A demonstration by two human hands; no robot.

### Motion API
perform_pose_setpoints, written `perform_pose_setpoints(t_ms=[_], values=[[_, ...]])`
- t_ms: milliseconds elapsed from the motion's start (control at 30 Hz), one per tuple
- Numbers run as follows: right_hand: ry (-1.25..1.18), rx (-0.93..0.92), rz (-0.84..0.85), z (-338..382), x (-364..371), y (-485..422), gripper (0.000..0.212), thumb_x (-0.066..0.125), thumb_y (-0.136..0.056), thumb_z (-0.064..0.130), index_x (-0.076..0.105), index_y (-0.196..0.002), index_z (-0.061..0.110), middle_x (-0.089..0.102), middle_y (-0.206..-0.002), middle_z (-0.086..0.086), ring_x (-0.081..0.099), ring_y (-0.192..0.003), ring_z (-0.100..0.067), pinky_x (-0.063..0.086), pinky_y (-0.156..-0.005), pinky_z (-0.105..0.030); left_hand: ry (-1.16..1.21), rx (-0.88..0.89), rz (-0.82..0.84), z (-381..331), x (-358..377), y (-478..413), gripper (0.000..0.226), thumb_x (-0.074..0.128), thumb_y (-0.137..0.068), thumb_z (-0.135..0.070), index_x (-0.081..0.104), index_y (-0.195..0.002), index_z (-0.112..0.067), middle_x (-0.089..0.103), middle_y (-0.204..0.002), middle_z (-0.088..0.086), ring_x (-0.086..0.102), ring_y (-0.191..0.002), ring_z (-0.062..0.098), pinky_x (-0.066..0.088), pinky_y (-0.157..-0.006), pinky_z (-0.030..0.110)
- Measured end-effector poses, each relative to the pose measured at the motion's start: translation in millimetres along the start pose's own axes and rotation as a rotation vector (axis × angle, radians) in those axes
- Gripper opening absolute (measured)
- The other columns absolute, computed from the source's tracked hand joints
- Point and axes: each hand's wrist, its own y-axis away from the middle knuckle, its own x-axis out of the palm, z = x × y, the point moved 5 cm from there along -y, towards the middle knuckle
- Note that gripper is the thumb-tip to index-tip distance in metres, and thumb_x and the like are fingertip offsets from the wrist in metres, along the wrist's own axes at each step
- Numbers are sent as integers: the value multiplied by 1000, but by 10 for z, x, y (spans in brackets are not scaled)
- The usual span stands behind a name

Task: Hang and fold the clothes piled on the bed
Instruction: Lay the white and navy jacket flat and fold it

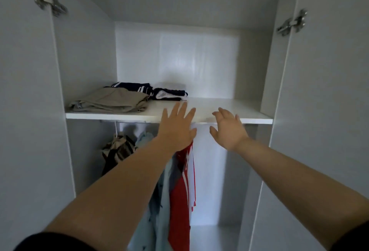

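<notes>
I face an open grey wardrobe. On its white shelf lie folded khaki trousers at the left and folded navy-and-white garments behind them. Under the shelf hang a striped brown garment, a light blue shirt and a red-and-white shirt. My left hand is stretched out in front of the shelf edge with straight, spread fingers and holds nothing. My right hand reaches beside it, fingers relaxed and empty.
Both wardrobe doors stand open, the left door and the right door, each with a metal hinge. The right half of the shelf is bare. A lower compartment floor shows at the bottom right.
</notes>
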Motion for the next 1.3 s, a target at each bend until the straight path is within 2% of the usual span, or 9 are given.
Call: perform_pose_setpoints(t_ms=[200, 400, 500, 733, 900, 1167, 1300], values=[[-2, 155, 55, -272, -423, 1417, 57, 43, -96, 36, 27, -145, 10, 16, -158, -10, 11, -146, -24, 7, -117, -49, 86, 23, 58, -949, -269, 919, 66, 30, -99, -46, 0, -153, -22, -5, -160, 8, -3, -147, 27, 5, -116, 51], [145, 280, 27, -659, -1058, 2973, 58, 40, -97, 38, 26, -147, 12, 16, -158, -11, 11, -146, -25, 10, -117, -49, 259, 205, 33, -2026, -791, 1758, 66, 39, -96, -40, 10, -152, -22, 6, -160, 6, 5, -147, 25, 9, -116, 49], [129, 399, 1, -787, -1352, 3755, 56, 43, -96, 36, 29, -145, 12, 18, -157, -11, 12, -146, -24, 8, -117, -49, 345, 289, 43, -2569, -1012, 2274, 64, 39, -96, -37, 12, -152, -20, 8, -160, 6, 8, -146, 25, 10, -116, 48], [243, 627, 93, -1026, -1923, 5650, 53, 36, -99, 37, 26, -146, 14, 17, -158, -9, 11, -146, -24, 5, -118, -48, 486, 470, 151, -3841, -1345, 3501, 66, 38, -96, -36, 8, -152, -19, 4, -160, 5, 6, -146, 24, 10, -116, 48], [330, 831, 82, -1364, -2560, 6973, 53, 37, -98, 36, 28, -145, 13, 19, -157, -9, 12, -146, -24, 5, -118, -49, 573, 657, 171, -4954, -1792, 4128, 66, 37, -97, -38, 6, -152, -18, 2, -160, 6, 4, -147, 24, 9, -116, 48], [500, 1045, 43, -1826, -3623, 8872, 51, 37, -98, 34, 30, -143, 11, 22, -156, -11, 13, -145, -23, 8, -117, -49, 719, 948, 121, -6777, -2677, 5003, 67, 38, -96, -36, 6, -152, -17, 3, -160, 6, 4, -147, 23, 10, -116, 48], [568, 1159, 40, -2210, -4134, 9982, 52, 38, -98, 34, 29, -144, 10, 16, -158, -11, 9, -146, -24, 6, -119, -48, 778, 1074, 117, -7877, -3060, 5616, 67, 38, -96, -35, 5, -152, -17, 2, -160, 7, 3, -147, 23, 9, -116, 47]])
